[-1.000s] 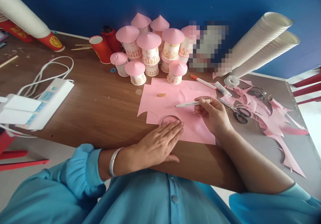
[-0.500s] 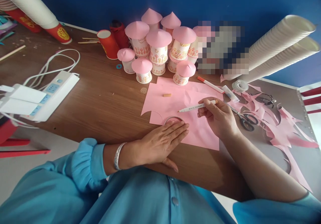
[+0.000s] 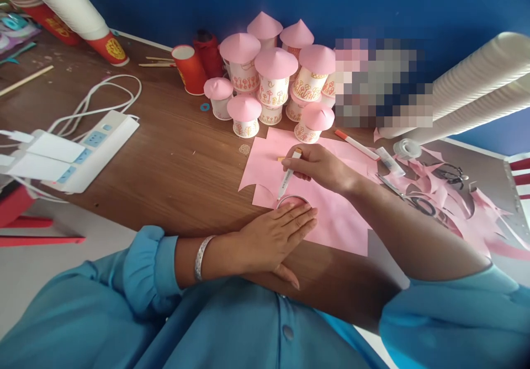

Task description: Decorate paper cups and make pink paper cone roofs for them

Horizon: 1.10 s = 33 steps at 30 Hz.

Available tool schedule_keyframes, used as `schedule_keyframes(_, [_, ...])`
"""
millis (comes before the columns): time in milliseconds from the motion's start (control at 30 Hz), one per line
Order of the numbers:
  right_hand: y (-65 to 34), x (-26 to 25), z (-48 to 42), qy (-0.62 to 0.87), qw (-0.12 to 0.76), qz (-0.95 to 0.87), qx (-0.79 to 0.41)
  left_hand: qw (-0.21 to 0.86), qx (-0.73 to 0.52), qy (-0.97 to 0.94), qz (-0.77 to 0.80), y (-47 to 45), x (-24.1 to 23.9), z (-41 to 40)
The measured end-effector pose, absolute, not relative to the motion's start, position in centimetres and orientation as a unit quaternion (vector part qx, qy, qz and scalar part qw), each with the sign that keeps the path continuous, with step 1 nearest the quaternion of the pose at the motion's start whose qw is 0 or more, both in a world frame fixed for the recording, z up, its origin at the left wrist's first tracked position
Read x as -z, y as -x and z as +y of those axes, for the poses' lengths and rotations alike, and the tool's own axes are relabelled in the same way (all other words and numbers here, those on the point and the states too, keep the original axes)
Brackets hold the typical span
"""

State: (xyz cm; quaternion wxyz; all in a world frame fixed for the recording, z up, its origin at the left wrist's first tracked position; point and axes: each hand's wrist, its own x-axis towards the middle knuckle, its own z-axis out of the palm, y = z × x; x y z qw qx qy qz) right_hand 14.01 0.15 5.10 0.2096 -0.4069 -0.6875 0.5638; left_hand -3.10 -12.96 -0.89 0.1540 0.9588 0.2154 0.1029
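Observation:
My left hand (image 3: 275,239) lies flat with fingers stretched out, pressing a thin ring (image 3: 295,197) onto a sheet of pink paper (image 3: 339,214). Only the ring's far curve shows; the fingers cover the rest. In my right hand (image 3: 321,165) is a white marker pen (image 3: 285,182), gripped near its orange end. Its tip points down at the paper by the ring's left edge; whether it touches I cannot tell. A curved notch is cut from the paper's left side, with a drawn arc beside it. A small orange cap (image 3: 281,159) rests partly behind my right fingers.
Several paper-cup houses with pink cone roofs (image 3: 276,63) stand behind the paper. An orange-capped marker (image 3: 356,144), tape roll (image 3: 408,149), scissors (image 3: 422,206) and pink scraps (image 3: 464,220) lie right. A power strip (image 3: 103,148) is left; stacked cups (image 3: 467,87) lean at the back right.
My right hand has moved left with the marker, bringing its tip to the ring's left edge and turning it steeper. My left hand stays on the ring. The view has shifted slightly.

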Motion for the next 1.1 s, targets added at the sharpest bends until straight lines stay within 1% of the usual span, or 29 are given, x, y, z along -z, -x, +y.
schedule_keyframes(267, [-13.4,-3.5,1.1,0.398,0.164,-0.687,-0.585,0.159,-0.108,-0.958,0.213,3.2,1.1,-13.0])
schedule_keyframes(633, [-13.1,-3.7,1.5,0.381,0.135,-0.718,-0.566,0.136,-0.085,-0.962,0.219,3.2,0.9,-13.1])
schedule_keyframes(800, [-14.2,-3.8,1.7,0.395,0.161,-0.703,-0.569,0.138,-0.095,-0.96,0.223,3.3,1.1,-13.1])
schedule_keyframes(1100, [-17.6,-3.7,0.0,0.435,0.23,-0.661,-0.566,0.106,-0.089,-0.965,0.222,3.3,1.2,-13.0])
